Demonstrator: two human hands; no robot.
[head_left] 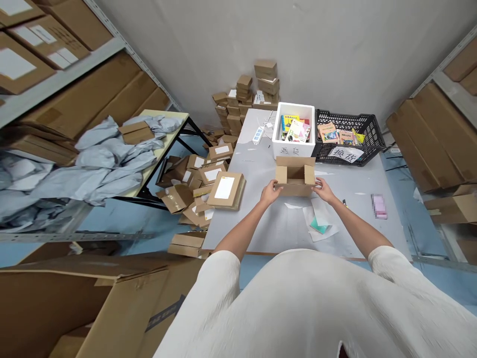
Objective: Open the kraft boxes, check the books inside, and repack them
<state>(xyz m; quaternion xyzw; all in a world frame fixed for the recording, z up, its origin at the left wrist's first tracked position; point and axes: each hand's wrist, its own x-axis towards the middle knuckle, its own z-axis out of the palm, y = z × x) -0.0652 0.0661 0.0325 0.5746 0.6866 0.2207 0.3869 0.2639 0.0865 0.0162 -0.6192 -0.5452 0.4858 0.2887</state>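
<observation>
An open cardboard box (296,189) stands on the pale grey table (257,228), its flaps spread and its inside looking bare. My left hand (270,193) grips the box at its near left corner, fingers closed on the cardboard. At the opposite near corner, my right hand (324,191) pinches the box's right side. White paper sheets (321,213) with a teal piece (319,226) lie on the table just below my right hand.
Behind the box are a white foam bin (294,148) and a black crate (350,144), both holding small books. Flat cartons (225,191) lie at the table's left edge. A power strip (258,135) sits farther back. Boxes (186,199) crowd the floor; grey parcels (112,154) cover a side table.
</observation>
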